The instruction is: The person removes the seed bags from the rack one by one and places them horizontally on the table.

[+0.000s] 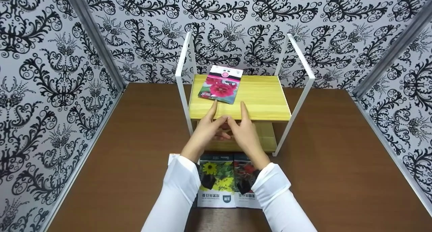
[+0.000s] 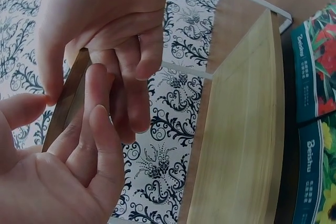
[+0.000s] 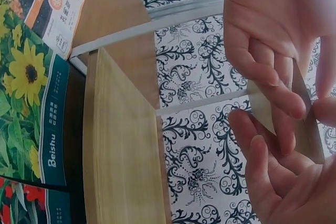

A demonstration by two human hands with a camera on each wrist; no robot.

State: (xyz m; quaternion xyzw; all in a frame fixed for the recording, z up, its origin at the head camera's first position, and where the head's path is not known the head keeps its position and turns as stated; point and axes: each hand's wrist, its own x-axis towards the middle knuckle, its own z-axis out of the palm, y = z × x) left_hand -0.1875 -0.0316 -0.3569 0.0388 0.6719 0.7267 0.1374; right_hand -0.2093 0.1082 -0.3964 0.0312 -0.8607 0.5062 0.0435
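Both hands hover at the front edge of a small two-tier shelf point(image 1: 266, 93), palms turned towards each other. Nothing lies in the left hand point(image 1: 205, 130); its thumb points up and its other fingers bend loosely. The right hand point(image 1: 246, 135) holds nothing either and mirrors it, its fingers meeting or overlapping those of the left in the wrist views. Just beyond the fingertips, a seed packet with a pink flower point(image 1: 221, 88) lies slightly askew on the upper board's left half. The lower board point(image 2: 236, 124) sits below the hands.
On the brown table point(image 1: 135, 131) before the shelf lie a yellow-flower packet point(image 1: 217, 178) and a red-flower packet point(image 1: 244, 166), side by side. An orange-edged packet point(image 3: 60, 9) lies left of them. White metal frames point(image 1: 300, 56) rise at both shelf ends. Patterned walls point(image 1: 236, 16) enclose the table.
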